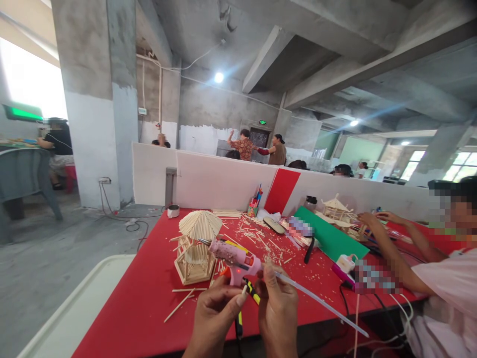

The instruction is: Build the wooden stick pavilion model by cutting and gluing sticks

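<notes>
My left hand (pixel 218 313) pinches a short wooden stick (pixel 245 290) between thumb and finger. Close beside it, my right hand (pixel 278 303) has its fingers curled and its thumb up; what it holds, if anything, is hidden. A pink glue gun (pixel 231 257) is just beyond both hands, its nozzle pointing left toward a small pavilion model (pixel 196 248) built of wooden sticks. The long clear glue stick (pixel 324 301) runs from the gun's back behind my right hand. Yellow-and-black tool handles (pixel 253 292) show between and below my hands.
Loose sticks (pixel 181 306) and scraps litter the red table (pixel 141 298). A roll of tape (pixel 173 211), a pen holder (pixel 253 209) and a green board (pixel 328 231) stand or lie farther back. At right, a co-worker's arms (pixel 387 243) reach toward another stick model (pixel 335 209).
</notes>
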Available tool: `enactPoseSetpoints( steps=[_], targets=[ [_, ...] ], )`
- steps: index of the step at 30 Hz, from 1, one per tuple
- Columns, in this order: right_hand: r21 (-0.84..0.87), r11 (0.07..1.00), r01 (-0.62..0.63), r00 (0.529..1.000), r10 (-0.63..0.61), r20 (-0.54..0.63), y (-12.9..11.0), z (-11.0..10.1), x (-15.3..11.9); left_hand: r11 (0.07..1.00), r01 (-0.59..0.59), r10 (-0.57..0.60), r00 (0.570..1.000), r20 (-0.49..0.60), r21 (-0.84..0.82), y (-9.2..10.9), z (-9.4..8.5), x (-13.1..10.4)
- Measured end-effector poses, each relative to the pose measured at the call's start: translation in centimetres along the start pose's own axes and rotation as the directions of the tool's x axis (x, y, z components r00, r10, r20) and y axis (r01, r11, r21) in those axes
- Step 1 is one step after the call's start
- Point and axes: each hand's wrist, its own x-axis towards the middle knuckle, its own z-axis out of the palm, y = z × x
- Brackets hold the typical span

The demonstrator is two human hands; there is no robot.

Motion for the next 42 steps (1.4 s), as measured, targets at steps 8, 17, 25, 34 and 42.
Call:
enactPoseSetpoints(
  steps=[8, 17, 25, 34, 42],
  targets=[
    [0.151, 0.972, -0.182, 0.982, 0.173, 0.074, -1.5, 1.1, -1.1, 0.997, 0.074, -0.075, 0.995, -0.064, -0.015, -1.0, 0.1, 0.2],
    [0.058, 0.989, -0.137, 0.987, 0.142, -0.076, -0.7, 0.9, -0.3, 0.996, 0.087, -0.088, 0.995, -0.039, -0.034, -0.7, -0.2, 0.2],
    [-0.071, 0.995, -0.068, 0.994, 0.062, -0.085, 0.0, 0.2, 0.3, 0.992, 0.086, -0.087, 0.996, -0.01, -0.097, -0.6, 0.0, 0.0],
    [-0.13, 0.991, -0.029, 1.0, 0.029, 0.0, 1.0, -0.5, 0.0, 0.993, 0.102, -0.105, 0.994, -0.04, -0.058, -0.1, -0.4, 0.2],
    [-0.221, 0.975, -0.005, 0.998, -0.01, -0.067, 1.0, -0.5, -0.4, 0.963, 0.153, -0.16, 0.987, -0.012, -0.222, -0.9, -0.3, 0.1]
  ],
)
